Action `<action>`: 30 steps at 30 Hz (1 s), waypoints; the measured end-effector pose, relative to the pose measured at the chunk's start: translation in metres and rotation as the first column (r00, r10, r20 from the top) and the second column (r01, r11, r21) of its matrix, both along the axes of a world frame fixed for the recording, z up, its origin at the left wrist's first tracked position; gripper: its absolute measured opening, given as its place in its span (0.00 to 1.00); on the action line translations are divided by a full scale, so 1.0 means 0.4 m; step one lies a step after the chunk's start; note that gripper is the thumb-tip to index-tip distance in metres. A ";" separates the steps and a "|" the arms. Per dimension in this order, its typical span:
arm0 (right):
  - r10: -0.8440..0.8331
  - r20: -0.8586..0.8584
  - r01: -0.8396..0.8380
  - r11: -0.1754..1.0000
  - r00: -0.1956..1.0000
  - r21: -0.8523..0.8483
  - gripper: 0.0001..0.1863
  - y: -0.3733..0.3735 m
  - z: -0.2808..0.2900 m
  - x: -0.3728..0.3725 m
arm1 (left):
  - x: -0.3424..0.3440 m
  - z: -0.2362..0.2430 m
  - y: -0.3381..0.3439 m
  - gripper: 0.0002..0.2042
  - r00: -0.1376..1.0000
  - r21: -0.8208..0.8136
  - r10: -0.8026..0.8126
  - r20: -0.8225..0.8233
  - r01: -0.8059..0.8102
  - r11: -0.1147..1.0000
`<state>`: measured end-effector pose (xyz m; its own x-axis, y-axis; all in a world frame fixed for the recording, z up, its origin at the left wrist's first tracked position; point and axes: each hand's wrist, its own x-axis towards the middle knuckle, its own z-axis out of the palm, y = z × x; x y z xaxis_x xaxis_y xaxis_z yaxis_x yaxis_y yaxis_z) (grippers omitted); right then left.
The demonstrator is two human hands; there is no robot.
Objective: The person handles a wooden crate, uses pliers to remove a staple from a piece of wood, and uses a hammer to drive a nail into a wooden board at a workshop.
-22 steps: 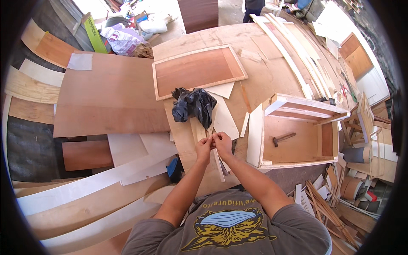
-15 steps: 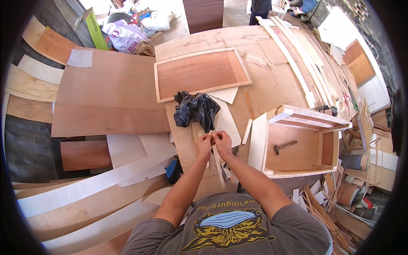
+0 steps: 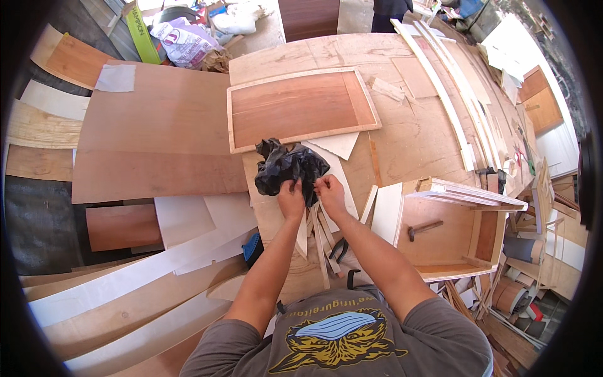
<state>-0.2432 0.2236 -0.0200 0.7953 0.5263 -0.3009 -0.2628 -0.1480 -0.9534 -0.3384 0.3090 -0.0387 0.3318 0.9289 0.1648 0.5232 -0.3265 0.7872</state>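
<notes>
A crumpled black plastic bag (image 3: pixel 286 166) lies on the workbench in front of me. My left hand (image 3: pixel 291 201) grips its near edge, with the fingertips partly hidden against the dark folds. On the bag's right side, my right hand (image 3: pixel 331 195) pinches the edge between thumb and fingers. Just beyond the bag is a wood-framed brown panel (image 3: pixel 298 107), lying flat. Thin wooden strips (image 3: pixel 319 245) lie below my hands, between my forearms.
An open wooden box frame (image 3: pixel 392 217) stands to the right, with a hammer (image 3: pixel 425 230) inside. A large brown sheet (image 3: pixel 157 132) spreads to the left. Long pale battens (image 3: pixel 433 94) lie at the far right. White-faced boards (image 3: pixel 138 276) fan out at the lower left.
My hands have moved apart; the left has shifted left and up onto the bag. They were together at the bag's lower tip before. The view has shifted slightly.
</notes>
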 end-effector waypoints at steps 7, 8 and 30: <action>0.270 0.252 -0.191 0.935 0.929 -0.298 0.12 0.055 0.007 0.043 | -0.039 -0.005 -0.008 0.11 0.786 -0.549 0.126 0.605 0.297 0.782; 0.271 0.249 -0.193 0.935 0.930 -0.297 0.12 0.053 -0.011 0.049 | -0.049 -0.008 -0.009 0.12 0.742 -0.588 0.190 0.643 0.320 0.743; 0.209 0.346 -0.273 0.951 0.915 0.148 0.08 0.066 0.195 0.139 | -0.093 0.164 0.008 0.18 0.893 0.129 -0.408 0.191 0.389 0.912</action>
